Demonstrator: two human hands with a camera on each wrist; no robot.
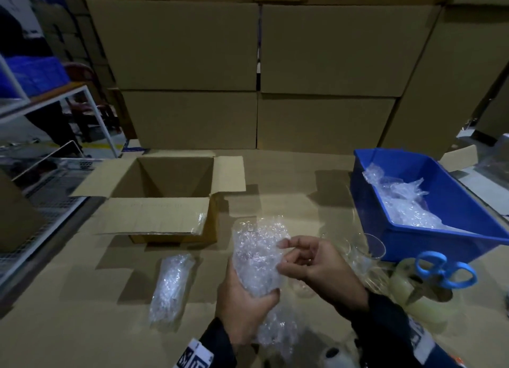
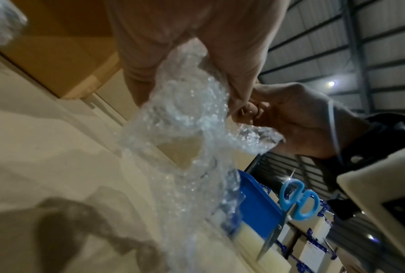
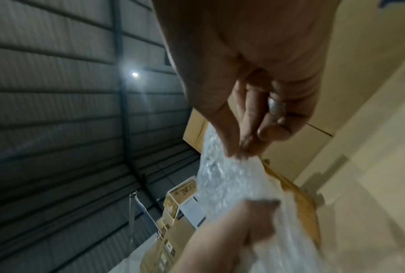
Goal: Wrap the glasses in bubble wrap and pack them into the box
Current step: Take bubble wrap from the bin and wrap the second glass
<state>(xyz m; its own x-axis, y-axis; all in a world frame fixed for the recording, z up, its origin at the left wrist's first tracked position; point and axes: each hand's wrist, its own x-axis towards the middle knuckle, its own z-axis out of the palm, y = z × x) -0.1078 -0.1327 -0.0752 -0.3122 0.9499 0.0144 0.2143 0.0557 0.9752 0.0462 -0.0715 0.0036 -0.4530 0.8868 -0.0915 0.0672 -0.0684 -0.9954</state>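
My left hand (image 1: pixel 243 296) grips the lower part of a bubble-wrap bundle (image 1: pixel 259 254), holding it upright above the table. In the left wrist view a round glass shape shows through the bubble wrap (image 2: pixel 185 109). My right hand (image 1: pixel 289 257) pinches the wrap's right edge between thumb and fingers (image 3: pixel 241 147); the loose wrap (image 3: pixel 232 181) hangs below them. Another wrapped bundle (image 1: pixel 170 285) lies on the table to the left. Bare clear glasses (image 1: pixel 367 246) stand right of my hands. The open cardboard box (image 1: pixel 165 180) sits at the back left, and no contents show inside it.
A blue bin (image 1: pixel 462 202) holding bubble-wrap sheets (image 1: pixel 405 199) stands at the right. In front of it are blue-handled scissors (image 1: pixel 446 271) and tape rolls (image 1: pixel 413 288). Large stacked cartons (image 1: pixel 259 64) wall off the back. A metal rack (image 1: pixel 68 100) is at the far left.
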